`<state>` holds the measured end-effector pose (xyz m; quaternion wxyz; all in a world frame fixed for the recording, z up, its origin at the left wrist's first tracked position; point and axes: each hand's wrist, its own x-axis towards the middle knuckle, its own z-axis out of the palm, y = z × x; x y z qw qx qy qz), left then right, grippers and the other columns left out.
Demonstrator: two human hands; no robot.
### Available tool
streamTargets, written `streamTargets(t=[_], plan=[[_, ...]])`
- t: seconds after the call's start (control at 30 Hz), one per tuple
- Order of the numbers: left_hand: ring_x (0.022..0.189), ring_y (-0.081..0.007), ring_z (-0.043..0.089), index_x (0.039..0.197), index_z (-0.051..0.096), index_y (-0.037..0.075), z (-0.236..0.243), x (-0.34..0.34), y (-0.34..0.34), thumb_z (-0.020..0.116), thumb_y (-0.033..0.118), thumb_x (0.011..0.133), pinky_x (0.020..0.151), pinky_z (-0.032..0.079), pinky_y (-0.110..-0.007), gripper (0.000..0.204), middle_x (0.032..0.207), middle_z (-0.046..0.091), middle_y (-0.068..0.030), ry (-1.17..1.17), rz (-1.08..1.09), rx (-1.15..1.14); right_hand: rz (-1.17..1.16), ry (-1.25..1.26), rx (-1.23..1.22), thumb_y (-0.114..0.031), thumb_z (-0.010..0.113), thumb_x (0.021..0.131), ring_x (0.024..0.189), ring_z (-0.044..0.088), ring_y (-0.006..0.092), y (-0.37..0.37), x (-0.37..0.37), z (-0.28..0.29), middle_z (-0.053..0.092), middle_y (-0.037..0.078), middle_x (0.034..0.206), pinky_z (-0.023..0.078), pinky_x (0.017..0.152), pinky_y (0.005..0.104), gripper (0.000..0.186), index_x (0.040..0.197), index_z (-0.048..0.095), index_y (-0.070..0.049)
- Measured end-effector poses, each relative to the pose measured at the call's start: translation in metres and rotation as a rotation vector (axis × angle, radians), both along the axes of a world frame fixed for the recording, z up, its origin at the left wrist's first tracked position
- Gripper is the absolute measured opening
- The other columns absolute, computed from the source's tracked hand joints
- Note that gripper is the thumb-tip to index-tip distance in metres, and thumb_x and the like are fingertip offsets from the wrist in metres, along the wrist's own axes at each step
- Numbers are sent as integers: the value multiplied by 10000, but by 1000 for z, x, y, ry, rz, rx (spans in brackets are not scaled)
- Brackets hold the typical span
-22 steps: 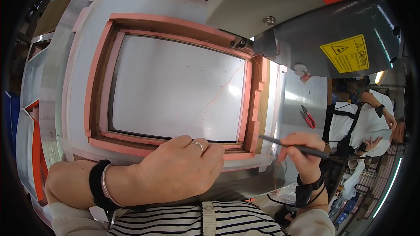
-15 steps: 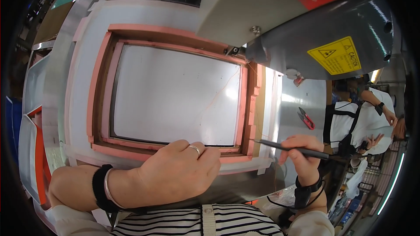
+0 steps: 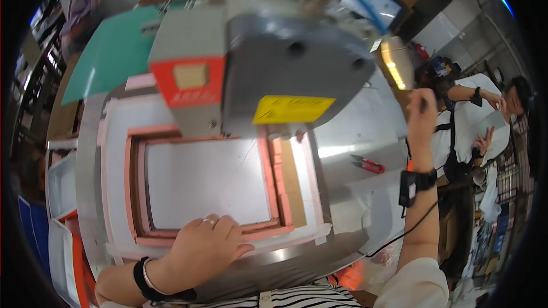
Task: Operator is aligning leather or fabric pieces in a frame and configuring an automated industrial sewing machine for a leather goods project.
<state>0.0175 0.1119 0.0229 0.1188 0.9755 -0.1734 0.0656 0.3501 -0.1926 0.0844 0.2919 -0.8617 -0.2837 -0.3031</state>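
Observation:
My left hand (image 3: 202, 251), with a ring on one finger, rests on the near side of a pink-edged rectangular frame (image 3: 153, 241). Its fingers lie over the rim and the thumb stands apart. Inside the frame is a pale, smooth panel (image 3: 208, 179) with a thin thread (image 3: 244, 162) across its right part. My right hand (image 3: 421, 117) is raised at the far right, near a lit lamp, its fingers closed. A small dark end of a slim tool (image 3: 423, 104) shows in that fist; the remainder is hidden.
A grey machine head (image 3: 285, 74) with red and yellow labels overhangs the frame's far side. Red-handled thread snips (image 3: 368, 163) lie on the metal table to the right. White trays (image 3: 61, 185) stand at the left. Another person (image 3: 476, 114) works at the far right.
My right hand has gone from beside the frame's near right corner up and away to the far right. My left hand stays at the near rim, its thumb now apart. The view has shifted.

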Motion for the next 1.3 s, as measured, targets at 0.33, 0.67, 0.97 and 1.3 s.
streamTargets(t=[0.33,0.67,0.97,1.3], plan=[[657,-234,579,763,567,71,24,-27,-16,620,241,843,574,472,-336,195,731,538,-77,102,262,63,-44,32,-74,-142,576,877,940,603,398,62,103,3,646,205,999,486,799,448,303,1180,580,-118],[732,-313,598,975,593,39,13,-54,-38,633,206,860,621,479,-378,206,834,609,-146,60,464,-114,170,249,57,-261,546,919,865,602,432,103,83,-27,643,250,905,479,746,467,284,1082,615,-39],[581,-269,591,854,650,65,-8,-35,-27,684,202,820,525,461,-358,145,708,611,-86,-113,547,-357,290,294,170,-303,561,924,611,567,295,44,7,-27,590,170,672,421,583,383,336,935,631,25],[543,-249,563,805,665,47,-13,-29,-23,693,135,794,504,433,-336,92,662,596,-100,-135,567,-516,173,346,262,-280,568,900,663,590,240,40,58,-29,613,145,704,443,631,358,307,963,630,14]])
